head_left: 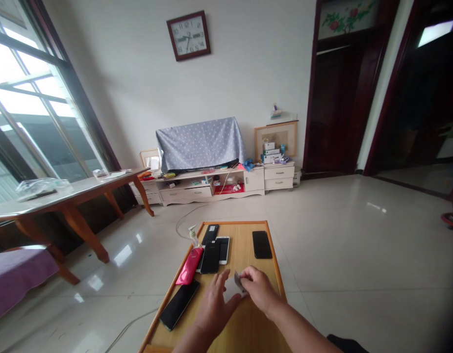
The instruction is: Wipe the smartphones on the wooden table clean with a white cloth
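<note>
Over the middle of a small wooden table, my left hand (pixel 216 300) curves around a white flat piece (pixel 231 288), its fingers on one side and its thumb on the near edge. My right hand (pixel 259 289) is closed, thumb and forefinger pinching a thin grey flap (pixel 238 279) at the right side of the white piece. What exactly the white piece is I cannot make out, since my fingers cover part of it. Ahead of my left hand lie a black phone (pixel 211 257), a white-framed phone (pixel 224 250) and a pink phone (pixel 190 265).
Another dark phone (pixel 180 305) lies along the table's left edge, and one more (pixel 262 244) at the far right. A pump bottle (pixel 193 236) stands at the far left corner. Beyond are a low white cabinet (pixel 186 194) and a long table (pixel 90 189).
</note>
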`<state>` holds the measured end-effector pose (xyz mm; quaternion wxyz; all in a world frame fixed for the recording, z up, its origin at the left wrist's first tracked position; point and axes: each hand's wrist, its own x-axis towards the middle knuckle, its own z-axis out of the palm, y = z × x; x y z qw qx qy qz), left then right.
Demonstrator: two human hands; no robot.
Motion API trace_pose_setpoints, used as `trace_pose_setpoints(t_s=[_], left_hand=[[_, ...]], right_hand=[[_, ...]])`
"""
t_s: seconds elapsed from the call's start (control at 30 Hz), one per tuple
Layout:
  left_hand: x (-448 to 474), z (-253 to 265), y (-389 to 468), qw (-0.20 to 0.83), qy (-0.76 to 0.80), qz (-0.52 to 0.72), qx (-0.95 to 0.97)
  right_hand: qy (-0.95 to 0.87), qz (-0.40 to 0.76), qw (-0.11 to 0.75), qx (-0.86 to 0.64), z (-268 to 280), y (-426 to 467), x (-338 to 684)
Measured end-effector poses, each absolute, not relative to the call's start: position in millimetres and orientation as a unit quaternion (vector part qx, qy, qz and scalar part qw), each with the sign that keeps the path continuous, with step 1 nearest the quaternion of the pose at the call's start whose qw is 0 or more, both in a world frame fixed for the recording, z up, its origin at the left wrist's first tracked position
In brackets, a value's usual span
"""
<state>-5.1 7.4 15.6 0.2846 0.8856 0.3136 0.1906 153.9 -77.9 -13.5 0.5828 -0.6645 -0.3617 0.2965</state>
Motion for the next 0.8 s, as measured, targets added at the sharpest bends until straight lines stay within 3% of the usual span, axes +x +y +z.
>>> trace_pose_setpoints(t_s=[0.23, 0.3, 0.43, 0.6, 0.67, 0.8], left_hand=[[4, 8, -3, 0.359, 0.287, 0.248, 0.853], [3, 4, 0, 0.372, 0.316, 0.253, 0.836], [5, -2, 6, 0.439, 0.36, 0.271, 0.777], [5, -7, 4, 0.514, 0.34, 0.262, 0.742], [-1, -10, 5, 0.475, 0.343, 0.244, 0.773], [-21, -12, 14, 0.255, 0.347, 0.246, 0.869]], right_hand=[[-0.335, 0.435, 0.612, -0.569, -4, -84, 140], [-0.344, 0.387, 0.607, -0.603, -3, -85, 141], [-0.463, 0.179, 0.559, -0.664, 2, -88, 136], [-0.541, 0.147, 0.503, -0.658, 1, -88, 124], [-0.524, 0.141, 0.494, -0.679, -4, -85, 125], [-0.496, 0.127, 0.443, -0.736, -15, -80, 131]])
